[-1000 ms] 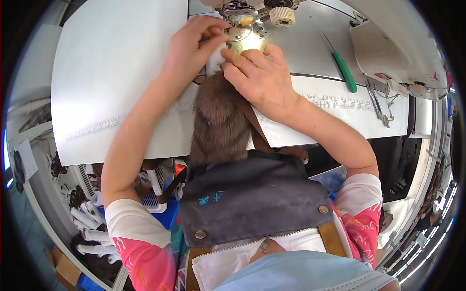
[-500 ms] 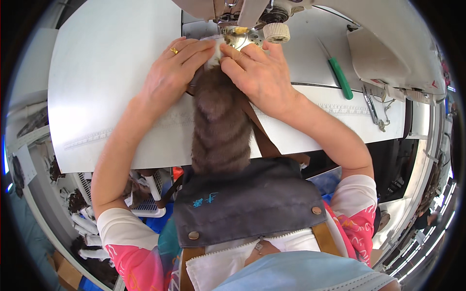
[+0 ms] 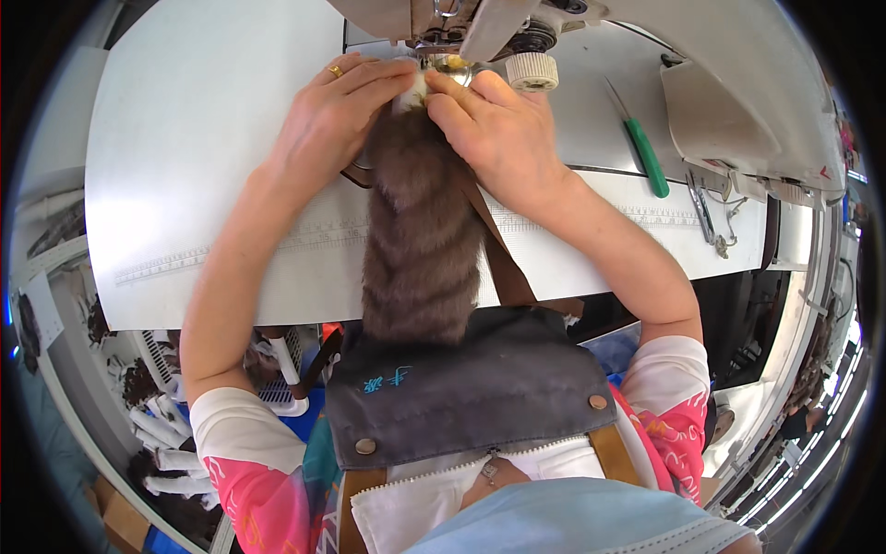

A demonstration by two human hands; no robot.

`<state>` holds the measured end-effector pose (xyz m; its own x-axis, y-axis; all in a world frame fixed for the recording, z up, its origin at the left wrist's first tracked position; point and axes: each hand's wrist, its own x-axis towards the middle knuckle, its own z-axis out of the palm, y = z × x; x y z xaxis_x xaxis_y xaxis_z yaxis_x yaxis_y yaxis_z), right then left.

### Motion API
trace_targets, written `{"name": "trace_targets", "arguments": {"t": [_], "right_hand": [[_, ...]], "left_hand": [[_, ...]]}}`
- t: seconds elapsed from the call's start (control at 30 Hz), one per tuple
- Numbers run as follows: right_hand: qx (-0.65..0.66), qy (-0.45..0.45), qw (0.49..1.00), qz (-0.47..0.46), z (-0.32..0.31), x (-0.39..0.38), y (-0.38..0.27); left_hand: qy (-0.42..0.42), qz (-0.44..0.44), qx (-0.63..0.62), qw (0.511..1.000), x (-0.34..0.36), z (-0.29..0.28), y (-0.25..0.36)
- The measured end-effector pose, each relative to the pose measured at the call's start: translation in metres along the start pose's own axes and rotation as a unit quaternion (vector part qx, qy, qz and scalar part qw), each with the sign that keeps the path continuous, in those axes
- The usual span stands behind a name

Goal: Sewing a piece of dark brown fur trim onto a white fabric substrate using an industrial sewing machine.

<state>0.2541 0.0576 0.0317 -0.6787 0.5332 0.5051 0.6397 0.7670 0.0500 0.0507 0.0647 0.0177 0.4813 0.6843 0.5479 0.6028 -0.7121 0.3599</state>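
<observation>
Brown furry strip (image 3: 420, 231) lies lengthwise on the white worktable (image 3: 203, 157), its far tip at the sewing machine's metal foot (image 3: 449, 65); most of its length, judging by this, is yet unfed. Left hand (image 3: 337, 115) and right hand (image 3: 494, 129), fingers closed, pinch that tip from either side. A green-handled tool (image 3: 646, 157), cream thread spool (image 3: 532, 69) and small metal snips (image 3: 706, 208) lie well clear to the right; nothing blocks the strip.

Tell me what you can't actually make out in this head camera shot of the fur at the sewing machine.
- Needle: hidden behind the sewing machine head and both hands' fingertips, head view.
- Far end of the fur strip: covered by the left hand and right hand.
- Machine top: cut off by the upper edge.
- Small metal tool by the green-handled tool: too small to identify.
</observation>
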Motion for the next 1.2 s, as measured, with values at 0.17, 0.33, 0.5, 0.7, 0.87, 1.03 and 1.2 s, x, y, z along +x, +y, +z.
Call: {"name": "trace_targets", "arguments": {"t": [0.17, 0.33, 0.5, 0.7, 0.87, 1.03, 1.2], "right_hand": [[-0.001, 0.054, 0.999, -0.009, 0.001, 0.000, 0.001], [-0.029, 0.059, 0.998, -0.021, 0.003, 0.001, 0.004], [-0.006, 0.066, 0.998, -0.011, 0.004, 0.003, 0.004], [-0.008, 0.053, 0.998, -0.013, 0.003, 0.001, 0.005], [0.058, 0.053, 0.997, 0.010, 0.005, 0.008, 0.010], [0.322, -0.199, 0.866, 0.326, -0.052, -0.020, 0.004], [0.217, -0.079, 0.945, 0.231, -0.088, -0.085, -0.047]], "left_hand": [[0.025, 0.005, -0.013, 1.000, 0.004, -0.002, 0.001], [0.014, -0.005, -0.032, 0.999, 0.005, -0.002, -0.003], [0.024, 0.003, -0.030, 0.999, 0.005, 0.000, -0.005], [0.028, -0.010, -0.035, 0.999, 0.005, 0.002, -0.001], [0.062, -0.012, -0.013, 0.998, 0.013, 0.003, -0.007], [0.083, -0.334, -0.257, 0.903, -0.006, -0.008, 0.045], [-0.119, -0.600, -0.596, 0.520, -0.038, -0.043, 0.121]]}}
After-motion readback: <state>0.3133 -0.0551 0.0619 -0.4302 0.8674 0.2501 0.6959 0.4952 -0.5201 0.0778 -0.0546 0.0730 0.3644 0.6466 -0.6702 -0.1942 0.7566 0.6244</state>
